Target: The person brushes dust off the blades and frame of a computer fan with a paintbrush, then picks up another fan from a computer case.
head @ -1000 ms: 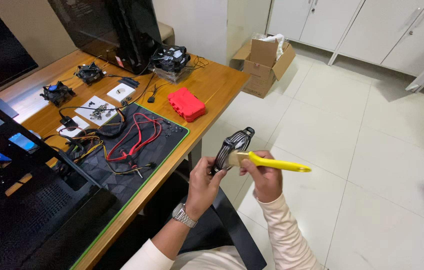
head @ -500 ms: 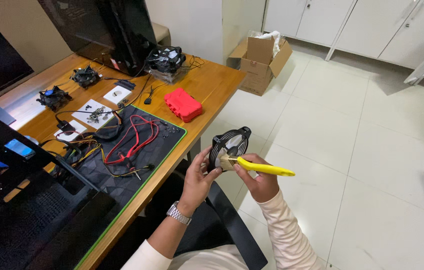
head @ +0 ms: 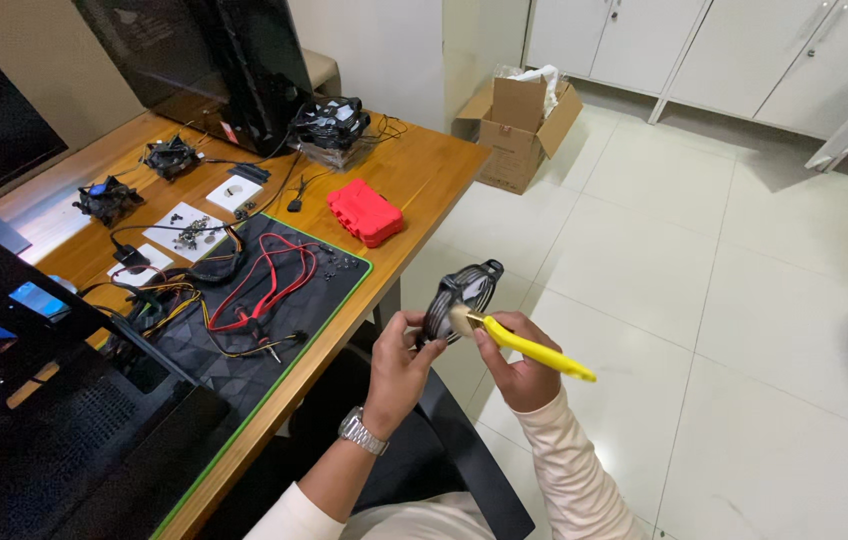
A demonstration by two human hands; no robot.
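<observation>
Case fan, black and round, was held off the desk edge, over the tiled floor, tilted nearly on edge. Wooden desk lay to the left, carrying a black mat with red and yellow cables across it. Open cardboard box stood on the floor by the cabinets, pale crumpled wrapping showing at its top. Red plastic case sat shut near the desk edge; contents not visible. Left hand was closed on the fan's lower rim. Right hand gripped a yellow-handled brush, bristles touching the fan's face.
</observation>
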